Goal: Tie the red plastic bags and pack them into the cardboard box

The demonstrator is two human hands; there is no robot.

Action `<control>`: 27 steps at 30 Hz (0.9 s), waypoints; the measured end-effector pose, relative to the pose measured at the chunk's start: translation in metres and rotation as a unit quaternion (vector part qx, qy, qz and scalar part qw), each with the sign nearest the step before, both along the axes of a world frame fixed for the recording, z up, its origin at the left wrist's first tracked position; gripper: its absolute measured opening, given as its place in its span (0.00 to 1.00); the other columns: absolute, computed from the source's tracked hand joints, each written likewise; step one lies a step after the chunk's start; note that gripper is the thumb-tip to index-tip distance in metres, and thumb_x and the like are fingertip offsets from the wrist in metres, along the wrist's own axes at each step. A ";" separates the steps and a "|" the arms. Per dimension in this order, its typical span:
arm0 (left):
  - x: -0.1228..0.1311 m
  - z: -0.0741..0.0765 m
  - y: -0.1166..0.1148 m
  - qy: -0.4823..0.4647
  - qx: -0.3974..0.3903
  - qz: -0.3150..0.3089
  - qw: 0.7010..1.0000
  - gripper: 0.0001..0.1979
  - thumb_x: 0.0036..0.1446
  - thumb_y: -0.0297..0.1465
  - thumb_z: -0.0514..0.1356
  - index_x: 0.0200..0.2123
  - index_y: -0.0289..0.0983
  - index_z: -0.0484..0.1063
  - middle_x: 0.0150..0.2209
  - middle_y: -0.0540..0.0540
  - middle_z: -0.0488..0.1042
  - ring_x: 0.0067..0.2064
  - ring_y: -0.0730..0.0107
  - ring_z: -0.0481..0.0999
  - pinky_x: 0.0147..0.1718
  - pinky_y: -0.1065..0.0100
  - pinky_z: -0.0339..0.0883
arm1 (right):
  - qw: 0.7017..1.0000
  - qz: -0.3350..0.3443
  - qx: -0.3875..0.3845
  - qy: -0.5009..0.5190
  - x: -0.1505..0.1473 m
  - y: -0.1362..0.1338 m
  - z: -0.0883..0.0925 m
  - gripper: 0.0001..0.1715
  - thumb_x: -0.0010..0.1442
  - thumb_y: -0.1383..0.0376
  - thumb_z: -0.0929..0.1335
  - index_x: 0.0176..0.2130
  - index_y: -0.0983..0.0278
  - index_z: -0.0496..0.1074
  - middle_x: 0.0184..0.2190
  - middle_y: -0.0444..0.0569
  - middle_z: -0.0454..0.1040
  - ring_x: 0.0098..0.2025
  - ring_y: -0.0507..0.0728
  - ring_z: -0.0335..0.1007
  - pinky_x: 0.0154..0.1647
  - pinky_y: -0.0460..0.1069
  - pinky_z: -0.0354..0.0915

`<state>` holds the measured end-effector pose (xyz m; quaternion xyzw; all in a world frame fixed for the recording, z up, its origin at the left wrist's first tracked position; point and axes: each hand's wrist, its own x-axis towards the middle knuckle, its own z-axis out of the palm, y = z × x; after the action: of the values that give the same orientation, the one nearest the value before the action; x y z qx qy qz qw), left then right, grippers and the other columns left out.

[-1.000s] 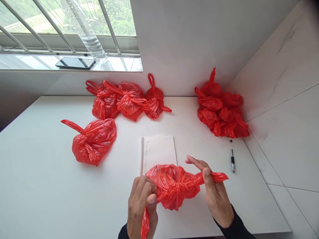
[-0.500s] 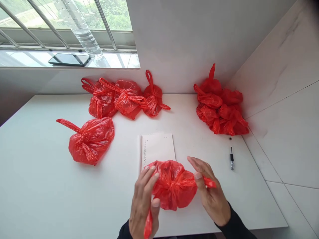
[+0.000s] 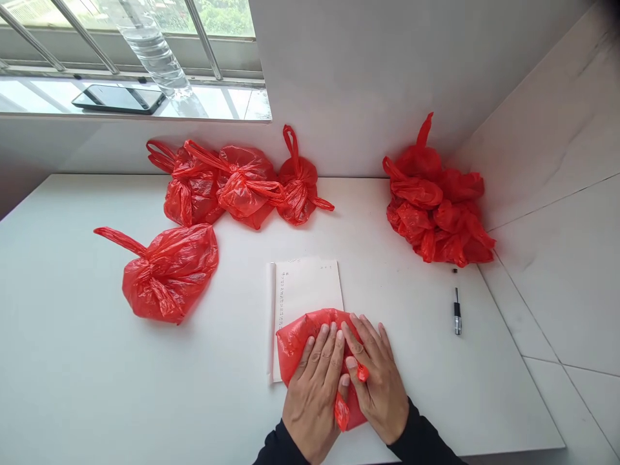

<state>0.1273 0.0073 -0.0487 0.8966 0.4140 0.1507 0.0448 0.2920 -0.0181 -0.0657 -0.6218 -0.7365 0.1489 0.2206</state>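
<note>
A red plastic bag (image 3: pixel 294 347) with knotted handles lies near the table's front, overlapping the lower part of a white notepad (image 3: pixel 310 290). My left hand (image 3: pixel 316 389) rests flat on the middle of the bag, fingers stretched forward. Beside it, my right hand (image 3: pixel 378 380) lies flat on the bag's right side with its fingers slightly spread. Both hands press on top without gripping. One red handle end sticks out between the hands, and another shows by my right thumb. What the bag contains is hidden.
Another tied red bag (image 3: pixel 174 274) lies to the left. Three more red bags (image 3: pixel 247 187) line the wall, and a red heap of bags (image 3: pixel 436 206) fills the right corner. A pen (image 3: pixel 457 313) lies at right. On the sill are a phone (image 3: pixel 119 99) and a water bottle (image 3: pixel 157 55).
My hands have moved from the bag's two sides to flat on its top, close together. The bag looks flatter, and its handle ends are now near the middle. The view has shifted slightly.
</note>
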 end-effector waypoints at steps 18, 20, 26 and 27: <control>-0.019 0.047 0.009 -0.167 0.000 0.056 0.984 0.19 0.66 0.21 0.50 0.58 0.36 0.67 0.62 0.43 0.70 0.69 0.58 0.57 0.65 0.51 0.58 | 0.964 -0.167 0.038 0.203 0.039 0.001 0.038 0.23 0.74 0.58 0.54 0.56 0.53 0.72 0.50 0.46 0.75 0.56 0.58 0.69 0.72 0.69 0.40; -0.025 0.049 0.014 -0.162 0.017 0.075 0.984 0.19 0.65 0.19 0.51 0.56 0.37 0.68 0.58 0.44 0.73 0.67 0.59 0.60 0.65 0.50 0.56 | 0.959 -0.192 0.039 0.206 0.047 0.003 0.039 0.23 0.74 0.56 0.55 0.53 0.54 0.74 0.48 0.46 0.76 0.54 0.59 0.69 0.72 0.69 0.40; -0.017 0.054 0.009 -0.106 -0.018 0.007 0.994 0.26 0.68 0.30 0.52 0.67 0.36 0.57 0.66 0.45 0.64 0.71 0.58 0.53 0.65 0.53 0.58 | 0.923 -0.208 -0.027 0.321 0.038 0.000 0.044 0.25 0.74 0.54 0.53 0.60 0.53 0.67 0.55 0.50 0.74 0.62 0.63 0.65 0.65 0.69 0.58; -0.015 0.053 0.007 -0.083 -0.020 -0.016 0.996 0.28 0.68 0.32 0.53 0.69 0.36 0.54 0.68 0.45 0.61 0.72 0.57 0.50 0.65 0.53 0.58 | 0.919 -0.200 -0.045 0.336 0.035 -0.002 0.043 0.25 0.74 0.54 0.55 0.64 0.53 0.63 0.58 0.51 0.72 0.63 0.63 0.64 0.62 0.67 0.62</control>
<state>0.1123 0.0143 0.0044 0.8866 0.3970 0.2154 0.0998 0.3271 -0.0198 -0.0230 -0.6791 -0.4718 0.3345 0.4521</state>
